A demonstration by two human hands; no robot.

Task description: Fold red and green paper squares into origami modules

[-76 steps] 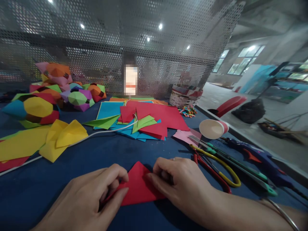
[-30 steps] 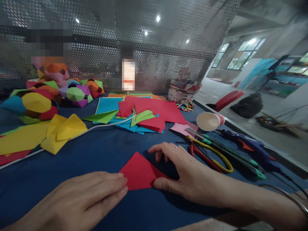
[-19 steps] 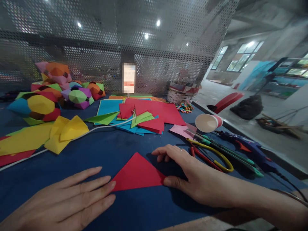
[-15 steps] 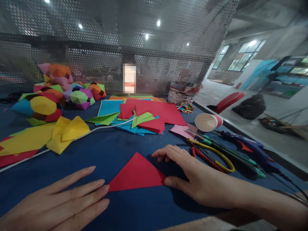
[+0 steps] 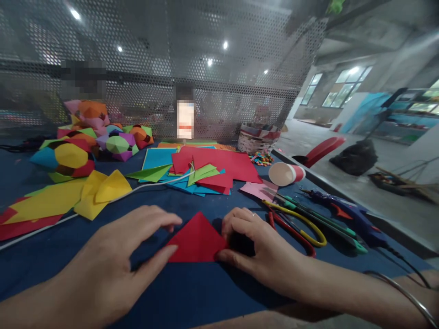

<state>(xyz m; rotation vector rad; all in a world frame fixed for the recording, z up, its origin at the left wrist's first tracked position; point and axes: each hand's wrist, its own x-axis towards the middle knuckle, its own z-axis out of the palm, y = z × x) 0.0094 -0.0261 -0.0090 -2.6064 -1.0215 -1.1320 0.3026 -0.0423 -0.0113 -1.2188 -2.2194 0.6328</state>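
Observation:
A sheet of red paper (image 5: 198,241), folded into a triangle, lies on the blue tabletop with its peak pointing away from me. At its left corner, the thumb of my left hand (image 5: 137,244) rests on the paper, the other fingers curved above and beyond it. My right hand (image 5: 252,240) has the right corner between its thumb and bent fingers. Part of each lower corner is hidden by my hands. A ring shows on a right finger.
Paper sheets (image 5: 233,163) and a white cord (image 5: 147,185) lie ahead. Folded paper balls (image 5: 70,157) and yellow folded paper (image 5: 92,194) sit left. Right are red-and-yellow-handled pliers (image 5: 302,226), a green-handled tool (image 5: 318,219), a glue gun (image 5: 350,212) and a tipped paper cup (image 5: 286,174).
My left hand has turned from lying flat to bringing its thumb onto the left corner. The right fingers have curled in closer to the right corner. The view has shifted slightly.

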